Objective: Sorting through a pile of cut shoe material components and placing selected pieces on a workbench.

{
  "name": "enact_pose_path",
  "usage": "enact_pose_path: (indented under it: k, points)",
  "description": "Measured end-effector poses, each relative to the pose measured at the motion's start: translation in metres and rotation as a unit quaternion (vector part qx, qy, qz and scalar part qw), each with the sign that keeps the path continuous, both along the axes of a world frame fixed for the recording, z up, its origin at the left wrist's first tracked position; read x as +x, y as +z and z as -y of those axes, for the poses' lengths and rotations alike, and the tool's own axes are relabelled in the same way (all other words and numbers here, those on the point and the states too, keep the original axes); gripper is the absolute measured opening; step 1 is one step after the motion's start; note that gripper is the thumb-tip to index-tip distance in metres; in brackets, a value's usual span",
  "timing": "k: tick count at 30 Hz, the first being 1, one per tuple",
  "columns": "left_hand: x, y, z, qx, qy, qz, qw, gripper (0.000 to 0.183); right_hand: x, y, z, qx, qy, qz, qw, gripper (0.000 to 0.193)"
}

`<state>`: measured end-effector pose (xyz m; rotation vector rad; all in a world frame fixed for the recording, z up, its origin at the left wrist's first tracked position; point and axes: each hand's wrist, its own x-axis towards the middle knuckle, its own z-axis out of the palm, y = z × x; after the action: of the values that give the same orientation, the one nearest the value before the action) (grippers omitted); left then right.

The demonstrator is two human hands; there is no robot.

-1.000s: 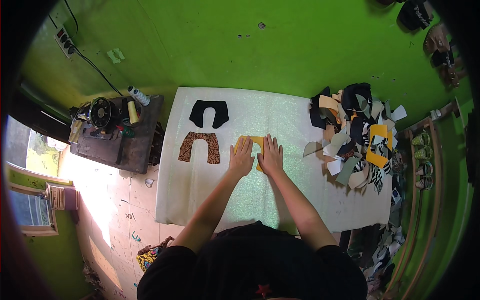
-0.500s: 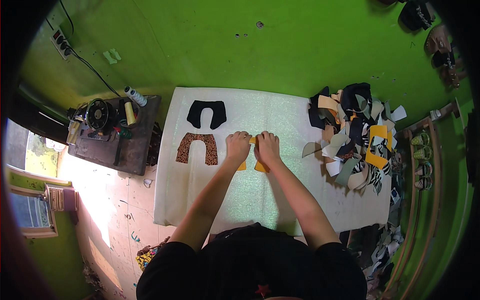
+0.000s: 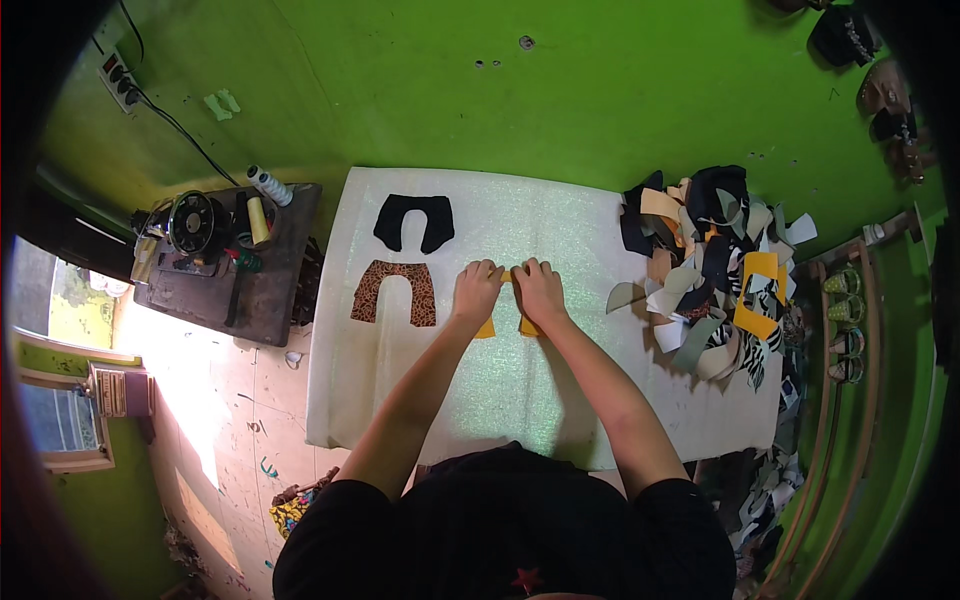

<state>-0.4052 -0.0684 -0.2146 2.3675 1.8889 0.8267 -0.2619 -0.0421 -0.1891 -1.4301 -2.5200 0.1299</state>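
On the white-covered table, my left hand and my right hand are side by side, fingers curled over a yellow cut piece of sheet material. A thin yellow strip shows between the hands, and two yellow ends stick out below them; the hands hide the rest. Left of my hands lies a leopard-print arch-shaped piece, its open side toward me. A black arch-shaped piece lies just beyond it.
A heap of mixed offcuts covers the table's right end. At left, a dark sewing-machine table carries a machine and thread cones. A green wall rises behind; a wooden rack with shoes stands right.
My right hand has shifted slightly, and the right yellow end beneath it now shows less and sits a little farther right. Both hands stay on the yellow piece.
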Motion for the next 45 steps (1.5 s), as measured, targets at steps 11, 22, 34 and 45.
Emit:
enact_pose_path:
  k: [11,22,34,45]
  points:
    - [-0.001,0.001,-0.004,-0.016,-0.008,0.007,1.000,0.023,-0.003,-0.006,-0.002,0.002,-0.022,0.009,1.000,0.016]
    - [0.001,-0.003,-0.001,-0.024,0.008,-0.002,1.000,0.024,0.002,-0.013,-0.001,0.037,-0.003,-0.026,0.999,0.017]
    - [-0.005,0.029,0.049,-0.087,0.062,0.086,0.991,0.053,0.021,0.005,0.035,-0.028,-0.046,-0.187,0.981,0.048]
    - [0.012,0.001,0.080,-0.194,0.077,-0.059,0.976,0.069,0.027,-0.016,0.062,-0.073,-0.048,-0.045,0.995,0.051]
